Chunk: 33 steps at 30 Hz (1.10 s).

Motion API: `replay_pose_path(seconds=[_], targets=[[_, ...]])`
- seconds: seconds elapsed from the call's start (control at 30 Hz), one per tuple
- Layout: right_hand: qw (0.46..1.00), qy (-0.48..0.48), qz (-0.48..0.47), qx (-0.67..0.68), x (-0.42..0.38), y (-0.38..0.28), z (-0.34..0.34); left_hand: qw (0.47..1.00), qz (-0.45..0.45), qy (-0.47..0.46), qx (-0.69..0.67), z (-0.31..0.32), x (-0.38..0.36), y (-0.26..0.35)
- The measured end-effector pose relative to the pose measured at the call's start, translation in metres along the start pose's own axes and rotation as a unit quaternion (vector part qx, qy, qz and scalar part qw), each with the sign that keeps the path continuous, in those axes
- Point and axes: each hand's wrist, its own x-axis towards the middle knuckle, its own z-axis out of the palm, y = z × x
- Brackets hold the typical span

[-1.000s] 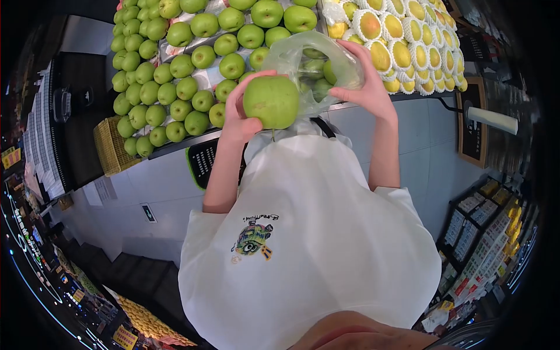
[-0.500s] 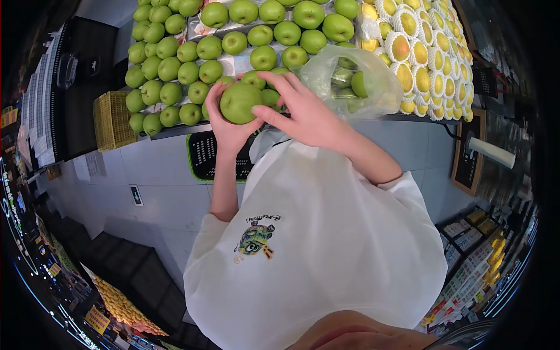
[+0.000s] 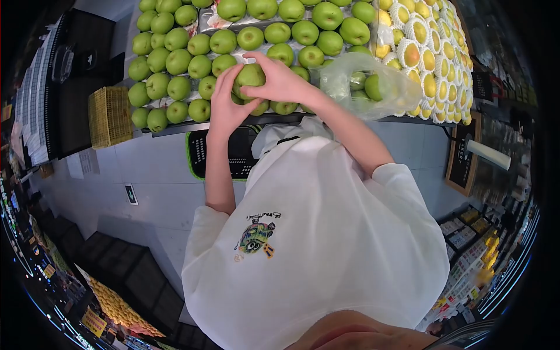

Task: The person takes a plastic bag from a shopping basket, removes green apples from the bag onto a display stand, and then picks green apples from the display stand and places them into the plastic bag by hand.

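Note:
Both my hands are cupped around one large green fruit (image 3: pixel 249 74) just above the front rows of a sloping display of the same green fruit (image 3: pixel 175 64). My left hand (image 3: pixel 223 106) holds it from below and the left side. My right hand (image 3: pixel 284 84) covers its right side and top, thumb and forefinger curled over it. A clear plastic bag (image 3: pixel 361 87) with a few green fruit inside hangs by my right wrist. How the bag is held is hidden.
Yellow fruit in white foam nets (image 3: pixel 426 64) fill the display to the right. A yellow wicker basket (image 3: pixel 109 116) sits at the display's left end. A black perforated panel (image 3: pixel 224 154) hangs below the shelf edge. A white roll (image 3: pixel 493 153) sticks out at right.
The green fruit went from close to my chest out over the display. My right hand left the bag's mouth and came onto the fruit. The bag swung right.

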Motion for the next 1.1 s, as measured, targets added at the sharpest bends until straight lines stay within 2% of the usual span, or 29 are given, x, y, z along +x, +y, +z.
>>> replay_pose_path(seconds=[0.03, 0.07, 0.13, 0.2, 0.27, 0.3, 0.33, 0.4, 0.5, 0.9, 1.0, 1.07, 1.1], targets=[[0.996, 0.039, -0.077, -0.013, 0.006, 0.007, 0.004, 1.0, 0.001, -0.002, -0.001, -0.001, 0.006, -0.007], [0.996, 0.041, -0.075, -0.014, 0.012, 0.01, 0.001, 1.0, -0.006, 0.019, 0.011, -0.002, 0.012, -0.013], [0.992, 0.121, 0.027, -0.036, 0.021, 0.006, -0.011, 0.999, -0.012, 0.038, 0.021, 0.0, 0.024, -0.024], [0.989, 0.137, 0.06, -0.006, 0.028, 0.022, -0.028, 0.995, -0.019, 0.07, 0.076, 0.007, 0.033, -0.034], [0.955, 0.196, -0.048, -0.216, 0.031, 0.057, -0.034, 0.99, 0.003, 0.071, 0.119, 0.022, 0.036, -0.054], [0.956, 0.153, -0.019, -0.248, 0.027, 0.055, -0.038, 0.984, 0.01, 0.08, 0.16, 0.028, 0.038, -0.056], [0.956, 0.155, -0.015, -0.249, 0.024, 0.055, -0.038, 0.976, 0.016, 0.088, 0.2, 0.034, 0.039, -0.057], [0.94, 0.099, 0.014, -0.326, 0.02, 0.057, -0.037, 0.973, 0.016, 0.078, 0.215, 0.042, 0.04, -0.059], [0.922, 0.093, 0.002, -0.376, 0.018, 0.057, -0.031, 0.971, 0.014, 0.058, 0.232, 0.046, 0.044, -0.063], [0.93, 0.083, 0.03, -0.357, 0.041, 0.08, -0.034, 0.964, -0.025, -0.013, 0.265, 0.048, 0.049, -0.059], [0.935, 0.098, -0.029, -0.341, 0.081, 0.068, -0.04, 0.961, -0.037, -0.024, 0.271, 0.049, 0.048, -0.058], [0.919, 0.086, -0.034, -0.383, 0.106, 0.069, -0.034, 0.961, -0.039, -0.026, 0.272, 0.051, 0.048, -0.057], [0.893, 0.033, -0.056, -0.446, 0.113, 0.068, -0.034, 0.96, -0.046, -0.025, 0.274, 0.052, 0.048, -0.058]])
